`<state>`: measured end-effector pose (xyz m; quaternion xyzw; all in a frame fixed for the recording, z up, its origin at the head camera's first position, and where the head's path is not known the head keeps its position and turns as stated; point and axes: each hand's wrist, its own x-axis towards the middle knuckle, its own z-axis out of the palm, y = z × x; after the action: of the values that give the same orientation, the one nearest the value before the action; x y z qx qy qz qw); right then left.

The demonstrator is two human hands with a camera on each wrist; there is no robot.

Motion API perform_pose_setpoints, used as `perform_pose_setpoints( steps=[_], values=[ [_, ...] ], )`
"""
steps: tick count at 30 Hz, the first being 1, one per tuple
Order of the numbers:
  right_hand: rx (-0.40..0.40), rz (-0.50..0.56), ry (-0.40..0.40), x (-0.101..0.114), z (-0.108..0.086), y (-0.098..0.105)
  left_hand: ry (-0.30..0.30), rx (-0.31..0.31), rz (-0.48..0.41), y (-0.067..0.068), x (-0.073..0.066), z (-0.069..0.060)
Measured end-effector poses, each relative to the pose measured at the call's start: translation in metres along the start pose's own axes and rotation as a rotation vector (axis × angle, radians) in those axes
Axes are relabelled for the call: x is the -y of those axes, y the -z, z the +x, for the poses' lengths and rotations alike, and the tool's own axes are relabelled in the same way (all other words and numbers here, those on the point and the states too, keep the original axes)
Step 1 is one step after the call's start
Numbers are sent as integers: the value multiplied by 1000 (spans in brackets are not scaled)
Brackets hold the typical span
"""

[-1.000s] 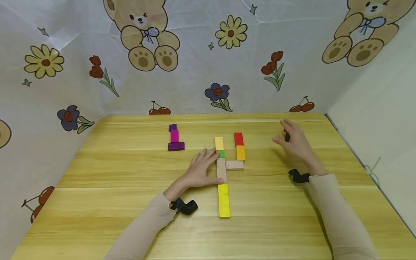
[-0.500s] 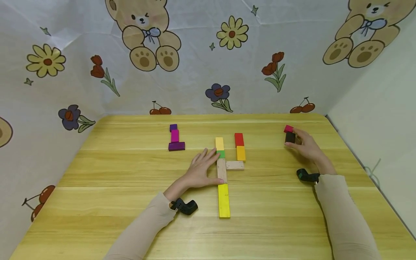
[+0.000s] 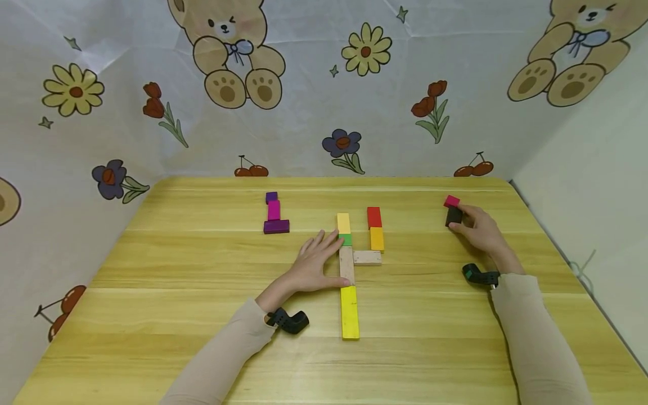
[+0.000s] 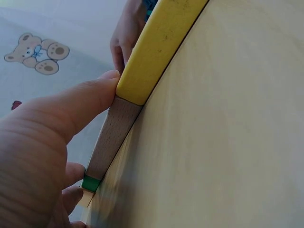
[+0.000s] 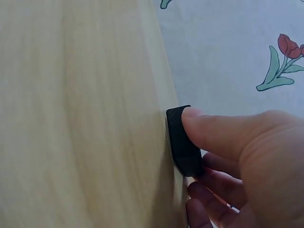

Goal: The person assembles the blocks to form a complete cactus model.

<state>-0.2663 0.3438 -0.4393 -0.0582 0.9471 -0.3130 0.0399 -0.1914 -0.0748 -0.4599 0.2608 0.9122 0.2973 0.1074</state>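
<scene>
My left hand (image 3: 315,267) lies along a row of wooden blocks. Its thumb touches the joint between the long yellow block (image 3: 350,313) and the plain wood block (image 4: 114,137), and its fairly straight fingers touch near the green block (image 3: 345,240). A pale yellow block (image 3: 343,223) tops the row. At the right, my right hand (image 3: 481,229) pinches a black block (image 5: 183,137) between thumb and fingers, close to the tabletop. Right behind it sits a crimson block (image 3: 451,201); whether the two touch is unclear.
Beside the row are a second plain wood block (image 3: 367,258), an orange block (image 3: 377,238) and a red block (image 3: 374,216). Farther left stand a dark purple block (image 3: 276,226), a magenta block (image 3: 274,210) and a violet block (image 3: 271,197). A patterned cloth (image 3: 293,129) hangs behind the table.
My right hand has moved down and right from above the black block and now pinches it. The left hand has stayed on the row, and the other blocks have not moved.
</scene>
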Motion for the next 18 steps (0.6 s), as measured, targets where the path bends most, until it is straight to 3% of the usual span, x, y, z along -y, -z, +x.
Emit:
perform_pose_setpoints(
  steps=[7, 11, 18],
  values=[
    [-51, -40, 25, -3, -3, -1, -5, 3, 13, 0, 0, 1],
    [-67, 0, 27, -1, -6, 2, -16, -4, 14, 0, -1, 1],
    [-92, 84, 23, 31, -1, 7, -2, 2, 11, 0, 0, 1]
  ],
)
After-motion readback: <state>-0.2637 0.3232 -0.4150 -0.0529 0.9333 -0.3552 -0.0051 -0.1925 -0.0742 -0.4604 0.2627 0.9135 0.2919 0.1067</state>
